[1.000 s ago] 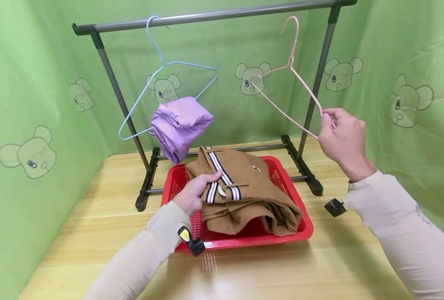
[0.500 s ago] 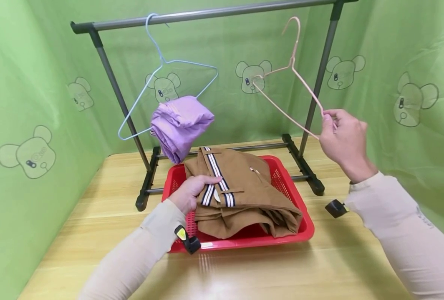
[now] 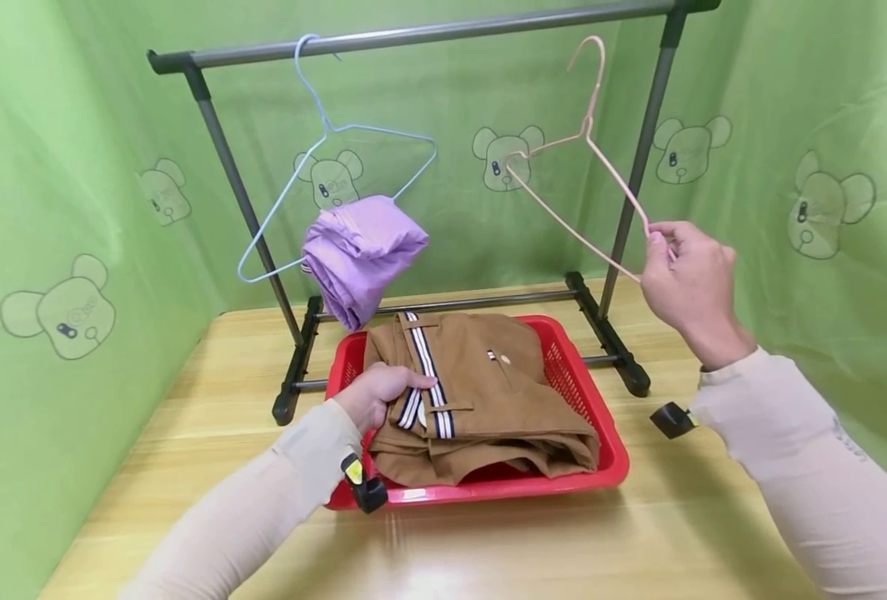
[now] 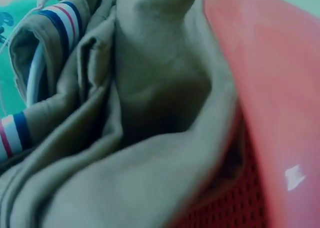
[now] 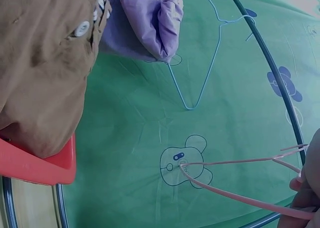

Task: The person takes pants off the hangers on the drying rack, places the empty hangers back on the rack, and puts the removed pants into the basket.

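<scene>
Folded brown trousers [image 3: 481, 358] with a striped waistband lie in a red plastic basket [image 3: 614, 458]. My left hand [image 3: 379, 393] pinches their waistband at the left, thumb on top and the other fingers hidden beneath. Folds of the trousers [image 4: 165, 88] fill most of the left wrist view. Up at the right, my right hand [image 3: 689, 279] grips one corner of a pink hanger [image 3: 567, 221], holding it with its hook upward in front of the rack. No garment is on that hanger. In the right wrist view the pink hanger [image 5: 240, 198] points leftward from the fingers.
A dark metal clothes rack [image 3: 428, 32] stands behind the basket on the wooden table [image 3: 211, 450]. From its bar hangs a blue hanger [image 3: 282, 196] carrying a folded purple garment [image 3: 364, 254]. Green curtains [image 3: 46, 208] with bear prints enclose the sides and back.
My left hand has moved down and left, drawing the trousers' waistband lower, so the trousers lie flatter in the basket. My right hand and the pink hanger have barely moved.
</scene>
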Demonstrator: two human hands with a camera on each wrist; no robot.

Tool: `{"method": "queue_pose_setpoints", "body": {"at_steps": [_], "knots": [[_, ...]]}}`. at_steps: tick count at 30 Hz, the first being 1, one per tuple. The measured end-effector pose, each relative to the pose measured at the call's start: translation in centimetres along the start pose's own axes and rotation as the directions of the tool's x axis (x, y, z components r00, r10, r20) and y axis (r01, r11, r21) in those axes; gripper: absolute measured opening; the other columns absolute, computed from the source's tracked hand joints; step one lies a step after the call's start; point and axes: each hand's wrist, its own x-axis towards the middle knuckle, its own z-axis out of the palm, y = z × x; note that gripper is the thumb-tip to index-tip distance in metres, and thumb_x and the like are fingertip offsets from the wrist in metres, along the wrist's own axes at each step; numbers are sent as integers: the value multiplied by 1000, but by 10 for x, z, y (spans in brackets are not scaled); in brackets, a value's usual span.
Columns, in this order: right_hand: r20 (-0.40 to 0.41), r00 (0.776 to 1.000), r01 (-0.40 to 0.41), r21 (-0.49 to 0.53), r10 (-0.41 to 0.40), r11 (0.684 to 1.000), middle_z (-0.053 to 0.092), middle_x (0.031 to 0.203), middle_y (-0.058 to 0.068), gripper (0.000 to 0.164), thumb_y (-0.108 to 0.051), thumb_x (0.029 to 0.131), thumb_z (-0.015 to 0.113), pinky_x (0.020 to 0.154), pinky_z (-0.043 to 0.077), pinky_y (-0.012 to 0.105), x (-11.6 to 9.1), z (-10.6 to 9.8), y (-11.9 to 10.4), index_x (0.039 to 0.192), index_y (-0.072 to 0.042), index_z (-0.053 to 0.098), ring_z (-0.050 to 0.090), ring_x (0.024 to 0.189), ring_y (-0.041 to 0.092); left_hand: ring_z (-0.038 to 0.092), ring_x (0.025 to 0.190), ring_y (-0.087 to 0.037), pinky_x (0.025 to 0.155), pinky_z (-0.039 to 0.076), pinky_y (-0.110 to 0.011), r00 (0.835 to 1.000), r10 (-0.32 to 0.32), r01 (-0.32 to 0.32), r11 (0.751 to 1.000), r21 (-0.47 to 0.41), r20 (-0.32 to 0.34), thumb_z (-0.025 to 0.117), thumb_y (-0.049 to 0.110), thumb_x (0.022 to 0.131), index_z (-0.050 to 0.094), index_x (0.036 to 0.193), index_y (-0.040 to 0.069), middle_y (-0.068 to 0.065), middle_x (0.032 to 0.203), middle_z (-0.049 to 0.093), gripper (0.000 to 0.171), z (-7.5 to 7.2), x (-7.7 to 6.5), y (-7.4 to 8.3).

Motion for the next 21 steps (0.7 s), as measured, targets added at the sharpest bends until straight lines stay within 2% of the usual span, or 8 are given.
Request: {"method": "queue_pose_setpoints", "body": {"at_steps": [2,8,10,16,21], "knots": [[-5,1000,0,-2,0,1000,62,85,21,32,-16,102,44,39,30,19,0,0,1,117,7,62,41,50,9,57,69,-17,66,55,-29,1000,3,-2,999,46,-22,74,4,81,50,103,-3,-9,95,53,33,-1,1,-1],[-7,1000,9,3,-9,1000,62,85,23,32,-15,102,45,38,30,18,1,1,0,117,8,62,41,49,8,61,69,-18,68,56,-31,998,18,-12,994,111,-55,74,0,80,54,93,-3,-9,81,60,24,-1,4,-5],[-8,1000,9,3,-9,1000,62,85,23,32,-15,102,45,38,30,18,1,1,-1,116,7,62,41,49,8,62,75,-18,73,55,-30,996,35,-23,989,148,-78,76,-1,78,55,94,-4,-9,84,61,26,-1,5,-8],[0,1000,4,-7,-4,1000,63,85,22,32,-16,102,45,39,31,18,1,2,-2,117,7,62,41,50,8,52,92,-22,89,48,-32,987,53,-12,965,260,-151,79,0,75,56,99,-8,-10,95,54,34,0,9,-13],[2,1000,7,-14,-7,1000,64,88,23,32,-17,102,45,44,33,18,0,3,-4,116,6,63,43,53,9,51,93,-22,92,47,-34,989,45,-1,955,298,-141,79,0,74,55,97,-6,-10,95,52,35,-1,12,-10]]}}
